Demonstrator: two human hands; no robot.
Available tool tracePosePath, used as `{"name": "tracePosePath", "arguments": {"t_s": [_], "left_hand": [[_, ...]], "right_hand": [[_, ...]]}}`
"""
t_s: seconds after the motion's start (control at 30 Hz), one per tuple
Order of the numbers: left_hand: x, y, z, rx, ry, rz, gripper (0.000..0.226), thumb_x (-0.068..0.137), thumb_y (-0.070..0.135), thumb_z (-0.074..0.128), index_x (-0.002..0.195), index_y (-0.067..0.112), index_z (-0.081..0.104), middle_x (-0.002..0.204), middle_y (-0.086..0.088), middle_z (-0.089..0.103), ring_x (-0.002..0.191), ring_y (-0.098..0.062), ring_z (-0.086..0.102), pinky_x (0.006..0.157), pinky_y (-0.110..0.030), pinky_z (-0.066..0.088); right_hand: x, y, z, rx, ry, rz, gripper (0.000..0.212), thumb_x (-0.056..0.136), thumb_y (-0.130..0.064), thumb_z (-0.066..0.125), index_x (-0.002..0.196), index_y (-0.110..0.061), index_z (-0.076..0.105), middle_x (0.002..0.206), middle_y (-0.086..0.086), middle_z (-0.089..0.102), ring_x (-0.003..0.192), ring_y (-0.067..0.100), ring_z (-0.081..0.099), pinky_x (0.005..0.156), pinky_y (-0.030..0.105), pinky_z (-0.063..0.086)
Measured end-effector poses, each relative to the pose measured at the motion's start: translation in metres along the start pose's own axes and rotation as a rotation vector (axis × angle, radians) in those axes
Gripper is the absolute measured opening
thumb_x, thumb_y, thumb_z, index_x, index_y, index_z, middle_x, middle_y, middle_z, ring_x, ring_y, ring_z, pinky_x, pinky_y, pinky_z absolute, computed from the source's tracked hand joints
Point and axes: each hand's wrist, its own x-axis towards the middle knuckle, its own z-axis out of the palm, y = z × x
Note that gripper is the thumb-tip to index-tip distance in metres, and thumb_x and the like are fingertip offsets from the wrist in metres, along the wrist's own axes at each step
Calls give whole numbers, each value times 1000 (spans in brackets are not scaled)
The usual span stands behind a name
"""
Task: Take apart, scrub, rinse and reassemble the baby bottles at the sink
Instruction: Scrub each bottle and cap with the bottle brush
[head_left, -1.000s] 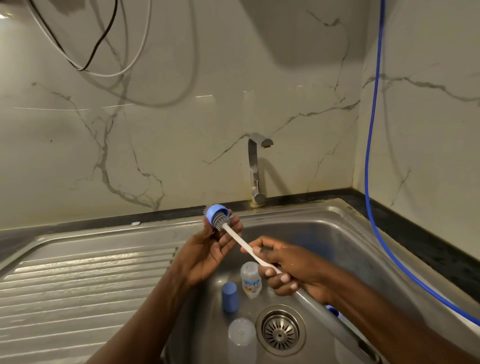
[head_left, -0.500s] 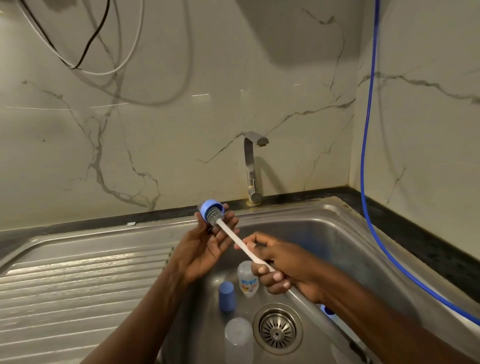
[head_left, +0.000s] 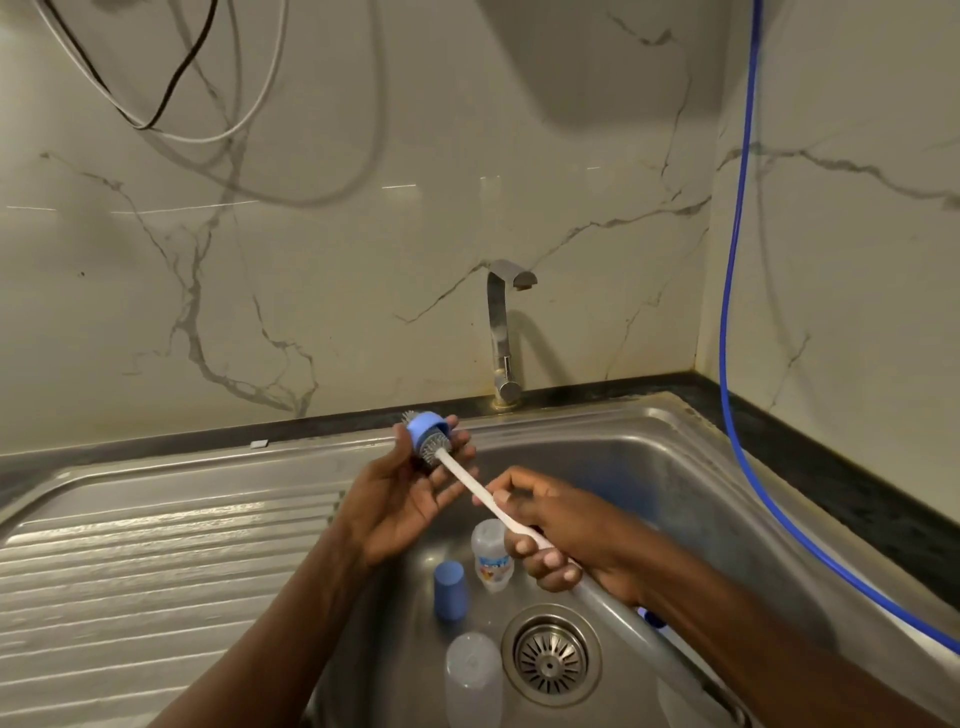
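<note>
From the head view, my left hand (head_left: 410, 499) has its fingers pinching the blue ring (head_left: 423, 428) above the sink (head_left: 675, 447). My right hand (head_left: 566, 535) grips the brush (head_left: 485, 493), bristles inside the ring. The ring is light, stiff and probably slippery, so I'd hold it by the rim. Below lie a bottle (head_left: 492, 556), a blue cap (head_left: 449, 590) and a clear cover (head_left: 472, 675), near the drain (head_left: 550, 657).

Two bare arms show in the lower part of the view. The left forearm (head_left: 291, 623) is slender and uncovered as far as it is visible, and the left hand (head_left: 400, 499) has long fingers. The right forearm (head_left: 753, 639) is likewise uncovered, and the right hand (head_left: 566, 535) has short, trimmed fingernails.
</note>
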Motion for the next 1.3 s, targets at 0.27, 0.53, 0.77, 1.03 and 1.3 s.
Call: {"name": "tracePosePath", "arguments": {"t_s": [0.27,0.53,0.77,1.03,1.3], "left_hand": [[11,-12,-11,442,367,25,29,96,26,55,106,0,63,93,-16,65,79,-23,68,73,-34,57],[11,-9,1,488,336,6,60,80,48,64,116,0,64,92,-17,75,81,-24,74,70,-33,59],[-1,0,7,44,-42,-17,49,88,35,65,128,7,65,131,-20,63,111,-33,67,81,-49,60],[11,-8,6,387,337,18,55,96,51,48,113,1,63,103,-20,72,91,-28,71,79,-38,57],[0,1,0,64,9,-47,63,93,53,47,131,5,61,123,-18,66,112,-32,67,84,-48,58]], "right_hand": [[11,22,-1,-931,417,-218,11,103,-26,40,96,-21,47,72,-3,52,55,7,45,48,21,34],[8,17,-7,-591,315,-107,12,102,-29,42,95,-24,50,66,2,51,43,9,41,36,20,32],[-7,-10,-4,255,-146,46,18,105,-22,37,111,-18,54,61,0,38,39,3,28,31,13,25],[8,18,-10,-1065,482,-309,9,101,-27,43,99,-21,50,79,3,58,72,23,56,63,36,44],[-1,2,-2,-1,-27,18,11,105,-24,38,102,-18,47,60,-1,42,39,3,30,32,14,23]]}}
